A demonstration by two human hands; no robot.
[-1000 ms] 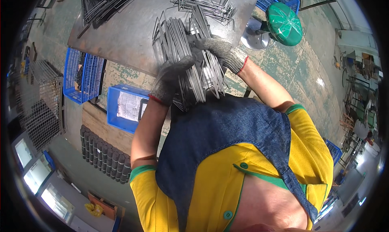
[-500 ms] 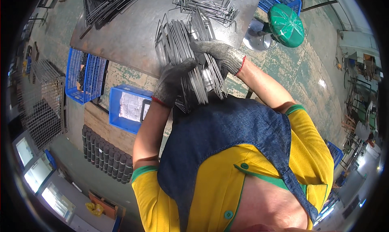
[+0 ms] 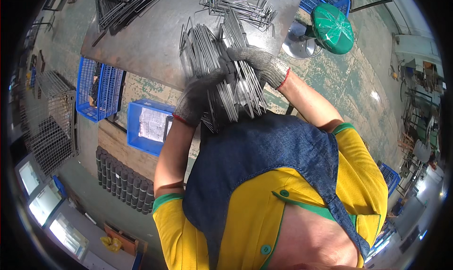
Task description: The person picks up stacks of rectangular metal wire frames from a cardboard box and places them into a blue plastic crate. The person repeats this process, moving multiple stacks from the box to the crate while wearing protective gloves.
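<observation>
Grey knit gloves cover both of my hands, and both are wrapped around one bundle of bent steel wire rods (image 3: 222, 67) at the near edge of the metal worktable (image 3: 151, 38). My left hand (image 3: 200, 97) grips the lower part of the bundle, fingers curled shut around the rods. My right hand (image 3: 257, 64) closes over the upper right side of the bundle, its fingers folded across the wires. The bundle stands tilted, its far ends fanning out over the tabletop and its near ends pointing toward my blue denim apron (image 3: 264, 161). Further back on the table lie two loose heaps of similar wire pieces (image 3: 240, 3). A blue plastic crate (image 3: 148, 126) sits on the floor just left of my left forearm, and a green round stool (image 3: 332, 27) stands to the right of the table.
</observation>
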